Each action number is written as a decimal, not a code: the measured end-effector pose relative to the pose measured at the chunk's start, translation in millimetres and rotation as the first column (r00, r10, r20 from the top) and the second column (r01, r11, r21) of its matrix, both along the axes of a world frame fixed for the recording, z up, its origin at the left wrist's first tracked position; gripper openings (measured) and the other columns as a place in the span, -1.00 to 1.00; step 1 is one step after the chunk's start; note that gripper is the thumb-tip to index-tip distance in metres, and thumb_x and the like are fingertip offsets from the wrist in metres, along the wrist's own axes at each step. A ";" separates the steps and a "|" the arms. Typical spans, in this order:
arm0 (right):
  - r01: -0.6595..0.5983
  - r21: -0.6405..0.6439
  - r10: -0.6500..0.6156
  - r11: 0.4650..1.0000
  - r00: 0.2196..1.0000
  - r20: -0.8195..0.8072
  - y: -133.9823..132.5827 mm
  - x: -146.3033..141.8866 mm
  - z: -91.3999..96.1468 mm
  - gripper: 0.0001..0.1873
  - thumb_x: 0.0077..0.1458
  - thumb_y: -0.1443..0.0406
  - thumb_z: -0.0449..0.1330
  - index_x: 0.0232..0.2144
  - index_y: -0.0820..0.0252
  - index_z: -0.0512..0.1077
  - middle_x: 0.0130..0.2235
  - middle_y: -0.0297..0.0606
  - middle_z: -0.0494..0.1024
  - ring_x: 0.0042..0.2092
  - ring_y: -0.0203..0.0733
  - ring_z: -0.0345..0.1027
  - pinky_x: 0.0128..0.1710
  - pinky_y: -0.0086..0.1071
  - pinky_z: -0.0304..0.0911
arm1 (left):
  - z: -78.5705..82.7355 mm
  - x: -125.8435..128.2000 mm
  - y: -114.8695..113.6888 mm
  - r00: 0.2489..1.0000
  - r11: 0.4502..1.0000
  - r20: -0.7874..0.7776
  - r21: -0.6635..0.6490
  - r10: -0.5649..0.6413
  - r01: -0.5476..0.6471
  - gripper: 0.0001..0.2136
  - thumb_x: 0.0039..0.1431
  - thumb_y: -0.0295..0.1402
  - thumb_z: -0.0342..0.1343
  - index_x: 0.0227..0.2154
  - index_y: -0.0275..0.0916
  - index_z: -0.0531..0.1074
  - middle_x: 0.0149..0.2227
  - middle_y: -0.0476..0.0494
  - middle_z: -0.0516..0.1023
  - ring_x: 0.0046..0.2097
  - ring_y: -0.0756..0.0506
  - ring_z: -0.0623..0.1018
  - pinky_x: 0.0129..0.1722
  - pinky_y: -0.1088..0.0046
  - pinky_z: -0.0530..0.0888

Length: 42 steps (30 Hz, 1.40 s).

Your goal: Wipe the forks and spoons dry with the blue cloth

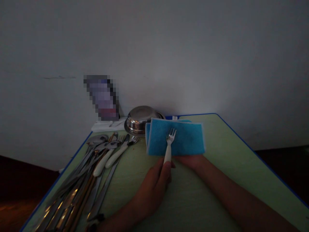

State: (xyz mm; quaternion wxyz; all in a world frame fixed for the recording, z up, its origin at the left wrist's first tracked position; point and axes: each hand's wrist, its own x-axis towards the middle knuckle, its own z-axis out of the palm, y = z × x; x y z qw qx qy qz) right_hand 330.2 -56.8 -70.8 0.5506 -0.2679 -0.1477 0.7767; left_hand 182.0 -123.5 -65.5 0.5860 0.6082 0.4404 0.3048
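Observation:
My left hand (154, 182) is closed around the white handle of a fork (168, 151), its metal tines pointing up and away from me. Behind the fork head lies a folded blue cloth (187, 138) with a pale edge; whether the tines touch it I cannot tell. From below, my right hand (191, 161) supports the cloth, with most of its fingers hidden behind the fabric. Left of my hands, a pile of cutlery (94, 161) holds spoons, forks, knives and chopsticks, two pieces having thick white handles.
An upturned metal bowl (141, 117) stands at the back of the pale green table (217, 141), partly covered by the cloth. Beside it a pixelated upright object (103, 98) rests on a white base (106, 126). A grey wall (193, 58) rises behind the table's blue edge.

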 end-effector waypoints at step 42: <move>0.282 -0.044 -0.262 0.959 0.930 0.257 1.7 -17.5 -9.8 -0.64 -0.12 0.03 0.21 -0.33 0.14 0.44 -0.42 -0.36 0.55 -0.31 -0.19 0.39 -0.21 -0.30 0.26 | 7.7 -1.8 -0.1 0.984 0.996 -0.166 0.048 -0.069 0.078 -0.67 0.25 -0.13 -0.24 -0.34 -0.24 0.32 -0.58 0.07 0.24 -0.53 0.03 0.26 -0.52 0.52 0.22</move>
